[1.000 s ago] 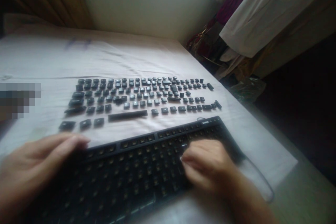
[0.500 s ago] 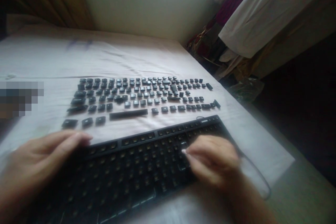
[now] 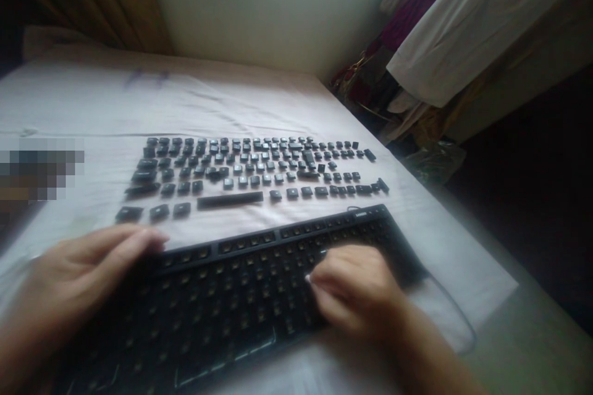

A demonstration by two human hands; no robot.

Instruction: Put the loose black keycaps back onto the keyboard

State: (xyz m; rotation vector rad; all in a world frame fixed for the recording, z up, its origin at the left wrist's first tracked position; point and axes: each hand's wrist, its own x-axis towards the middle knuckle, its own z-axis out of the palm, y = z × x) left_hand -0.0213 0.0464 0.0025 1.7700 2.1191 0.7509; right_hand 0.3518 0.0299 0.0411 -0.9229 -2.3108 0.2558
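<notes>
A black keyboard (image 3: 259,281) with its keycaps off lies tilted across the white cloth in front of me, bare key sockets showing. My left hand (image 3: 88,278) grips its upper left edge, thumb on top and the other fingers partly hidden. Over the right part of the board, my right hand (image 3: 356,287) is closed with the fingertips pinched together, close to the sockets. What the pinch holds, if anything, is too small and blurred to make out. Beyond the board, the loose black keycaps (image 3: 250,166) are laid out in rows, with the long space bar (image 3: 230,200) nearest.
The white cloth (image 3: 445,241) covers the surface, whose right edge drops away. A cable (image 3: 456,308) curves off the keyboard's right side. Hanging clothes (image 3: 445,43) and a plastic bag (image 3: 435,160) are at the right. A pale wall (image 3: 273,6) stands behind.
My right hand has moved a little left over the keyboard, still closed. My left hand stays on the edge. The whole view has shifted slightly.
</notes>
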